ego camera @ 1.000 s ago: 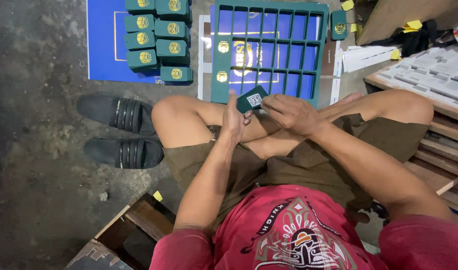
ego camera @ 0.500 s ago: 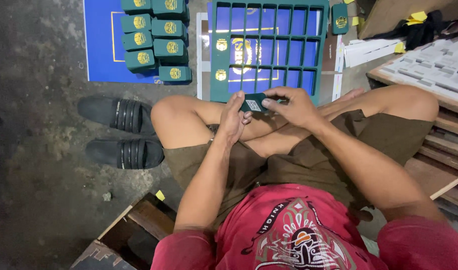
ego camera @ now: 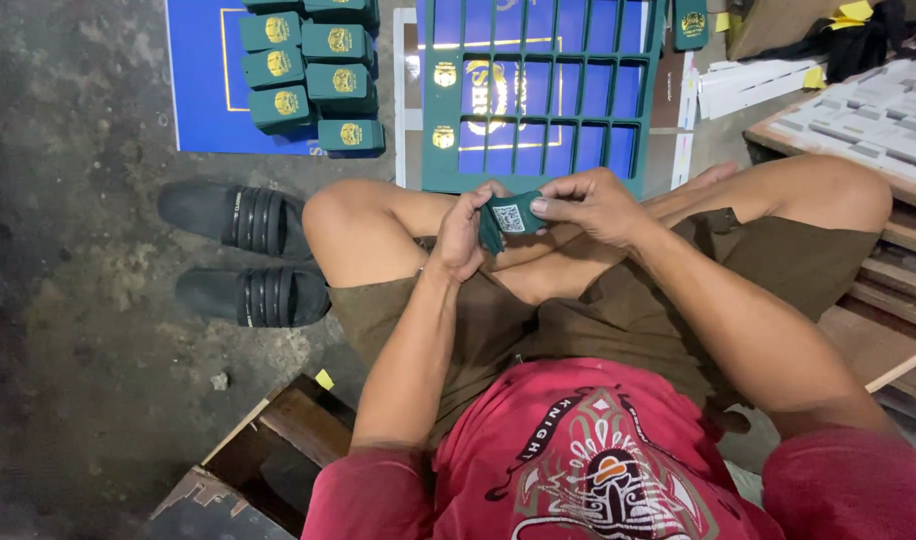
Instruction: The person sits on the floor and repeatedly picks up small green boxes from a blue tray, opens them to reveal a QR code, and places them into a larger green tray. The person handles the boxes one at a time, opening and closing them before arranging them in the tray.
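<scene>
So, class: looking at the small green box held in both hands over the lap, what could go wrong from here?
1. The small green box is pinched only by fingertips of the left hand and right hand; it might slip onto the dirty floor.
2. Pressing too hard could crease its thin card.
3. A dropped box could knock the finished boxes nearby.

Small dark green box (ego camera: 508, 218) with square code patch facing you, tilted, pinched between your left hand (ego camera: 462, 235) and right hand (ego camera: 590, 205), above your crossed legs.
</scene>
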